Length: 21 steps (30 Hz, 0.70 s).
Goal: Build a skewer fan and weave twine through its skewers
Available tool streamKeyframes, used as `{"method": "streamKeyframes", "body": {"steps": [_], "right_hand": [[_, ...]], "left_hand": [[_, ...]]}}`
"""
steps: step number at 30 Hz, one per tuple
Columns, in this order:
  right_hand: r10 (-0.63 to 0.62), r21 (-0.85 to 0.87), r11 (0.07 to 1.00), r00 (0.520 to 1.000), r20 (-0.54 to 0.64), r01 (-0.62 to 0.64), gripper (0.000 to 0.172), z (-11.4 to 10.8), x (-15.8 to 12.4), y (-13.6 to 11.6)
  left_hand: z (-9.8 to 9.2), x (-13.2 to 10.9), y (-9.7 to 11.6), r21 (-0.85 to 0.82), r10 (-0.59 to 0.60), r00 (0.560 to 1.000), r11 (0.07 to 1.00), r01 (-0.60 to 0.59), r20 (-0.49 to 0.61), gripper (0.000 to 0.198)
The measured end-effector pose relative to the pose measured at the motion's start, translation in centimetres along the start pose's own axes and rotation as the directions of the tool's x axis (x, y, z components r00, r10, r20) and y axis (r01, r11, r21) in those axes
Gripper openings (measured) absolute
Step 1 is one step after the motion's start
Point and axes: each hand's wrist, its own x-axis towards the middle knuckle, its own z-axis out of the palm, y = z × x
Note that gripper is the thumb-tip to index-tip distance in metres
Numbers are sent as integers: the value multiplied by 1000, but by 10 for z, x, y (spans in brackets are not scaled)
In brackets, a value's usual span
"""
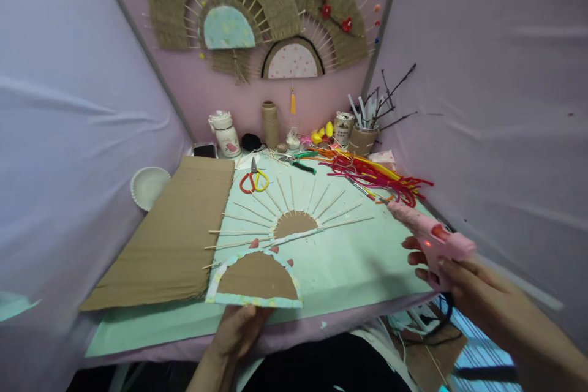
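My left hand (243, 327) grips a cardboard half-circle (257, 275) from below, its fingertips showing past the curved edge. Light blue patterned cloth borders this piece. In my right hand (448, 275) is a pink hot glue gun (429, 236), its small red light lit and its nozzle pointing left over the table. Beyond the held piece lies a second cardboard half-circle (296, 225), with thin sticks (293, 193) fanning out from its curved edge. A few more sticks reach left onto a cardboard sheet.
The large cardboard sheet (169, 233) covers the table's left side. Scissors (254, 179), pliers (301, 165) and red and orange pipe cleaners (376, 174) lie farther back. A white bottle (225, 135), twine spool (269, 124) and pot of twigs (362, 138) stand along the back.
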Motion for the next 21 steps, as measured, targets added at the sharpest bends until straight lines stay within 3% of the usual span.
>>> {"method": "streamKeyframes", "body": {"steps": [2, 4, 7, 11, 13, 18, 21], "right_hand": [[90, 223, 969, 992, 85, -107, 47, 20, -3, -8], [111, 304, 934, 961, 252, -188, 46, 42, -5, -13], [88, 266, 941, 911, 404, -209, 42, 73, -9, -19], [48, 140, 981, 874, 483, -131, 43, 97, -20, -26], [33, 51, 997, 878, 478, -65, 43, 101, -26, -30], [81, -295, 955, 950, 302, 12, 48, 105, -42, -36], [62, -365, 930, 954, 292, 52, 49, 109, -49, -40]], "left_hand": [[4, 3, -2, 15, 0, 1000, 1000, 0, -5, 80], [7, 6, -5, 32, -1, 1000, 999, 0, 30, 82], [9, 12, -8, 45, 5, 994, 999, -11, 111, 81], [10, 17, -10, 22, 34, 988, 999, -38, 153, 85], [11, 18, -10, 15, 47, 991, 999, -49, 128, 89], [18, 18, -5, 16, 79, 993, 997, -81, 90, 93], [20, 18, -3, 10, 94, 992, 995, -95, 82, 91]]}}
